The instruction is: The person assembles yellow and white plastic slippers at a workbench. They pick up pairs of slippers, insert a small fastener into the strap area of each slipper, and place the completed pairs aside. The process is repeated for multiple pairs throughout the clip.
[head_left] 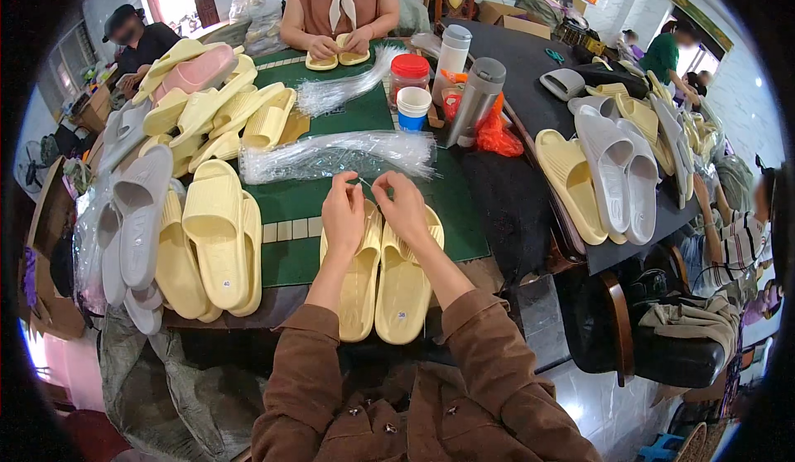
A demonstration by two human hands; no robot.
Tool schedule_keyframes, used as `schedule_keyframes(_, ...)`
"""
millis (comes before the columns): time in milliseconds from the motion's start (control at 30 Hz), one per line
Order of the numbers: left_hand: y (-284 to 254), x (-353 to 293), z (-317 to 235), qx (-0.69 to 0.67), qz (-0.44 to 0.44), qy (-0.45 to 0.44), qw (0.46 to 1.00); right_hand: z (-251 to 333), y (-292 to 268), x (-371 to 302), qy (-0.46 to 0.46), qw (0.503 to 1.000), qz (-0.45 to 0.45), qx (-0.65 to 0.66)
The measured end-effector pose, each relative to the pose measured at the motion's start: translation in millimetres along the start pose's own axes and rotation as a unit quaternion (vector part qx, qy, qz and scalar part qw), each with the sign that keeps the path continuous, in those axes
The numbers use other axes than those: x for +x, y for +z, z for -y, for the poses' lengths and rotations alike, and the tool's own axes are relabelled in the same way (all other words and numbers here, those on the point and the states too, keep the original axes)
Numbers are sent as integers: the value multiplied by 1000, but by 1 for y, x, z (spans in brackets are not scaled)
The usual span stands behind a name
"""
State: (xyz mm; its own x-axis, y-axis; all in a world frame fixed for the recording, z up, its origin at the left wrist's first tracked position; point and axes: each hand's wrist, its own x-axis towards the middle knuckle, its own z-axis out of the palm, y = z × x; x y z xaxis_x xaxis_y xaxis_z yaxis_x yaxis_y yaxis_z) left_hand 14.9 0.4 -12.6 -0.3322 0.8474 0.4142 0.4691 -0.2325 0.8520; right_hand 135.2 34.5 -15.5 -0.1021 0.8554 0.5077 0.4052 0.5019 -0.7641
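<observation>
A pair of pale yellow slide slippers (403,303) lies side by side at the table's near edge, toes pointing away from me. My left hand (342,216) is above the left slipper's strap, its fingers pinched. Over the right slipper's strap, my right hand (404,209) is pinched too. A thin whitish plastic strand (362,181) runs between my fingertips; whether it passes through the slippers is hidden. Just beyond my hands lies a bundle of clear plastic strands (339,156) on its clear wrapping.
Yellow, grey and pink slippers (219,230) are piled on the left. Cups, a red-lidded jar (410,77) and a steel flask (480,98) stand beyond the strands. A co-worker's hands (339,44) hold slippers across the table. More slippers (609,164) cover the dark table at right.
</observation>
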Motion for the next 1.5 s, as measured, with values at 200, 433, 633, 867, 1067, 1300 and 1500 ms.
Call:
schedule_keyframes(200,0,2,3,24,-11,29,999,3,1,0,16,999,29,1)
schedule_keyframes(433,1,2,10,70,-6,88,994,4,0,0,20,999,35,19)
schedule_keyframes(633,1,2,10,58,-1,85,995,4,1,0,24,999,32,26)
schedule_keyframes(867,1,0,3,60,-21,96,993,-1,1,0,36,997,58,25)
schedule_keyframes(1067,0,0,7,75,-8,114,991,0,2,0,43,997,59,35)
schedule_keyframes(1300,0,1,7,80,16,109,991,2,2,0,27,999,29,34)
schedule_keyframes(1500,3,-1,-2,20,-4,82,996,-1,2,0,50,996,54,45)
